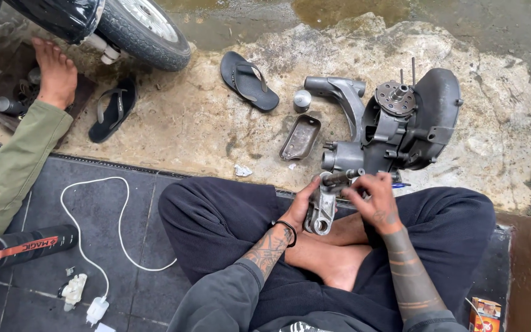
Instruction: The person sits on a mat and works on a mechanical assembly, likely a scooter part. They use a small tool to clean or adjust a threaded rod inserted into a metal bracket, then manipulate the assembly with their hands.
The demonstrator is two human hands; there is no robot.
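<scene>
Person's sitting cross-legged with the left hand (302, 206) wrapped around a grey metal arm casting (322, 212) hanging long-axis downward just right of it, while the right hand (373, 195) pinches the short shaft (339, 178) sticking out sideways toward it from the engine block (401, 123).

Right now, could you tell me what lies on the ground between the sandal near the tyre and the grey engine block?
In the head view, between the sandal and the engine block lie a second sandal, a small metal cylinder and a rusty metal tray.
</scene>
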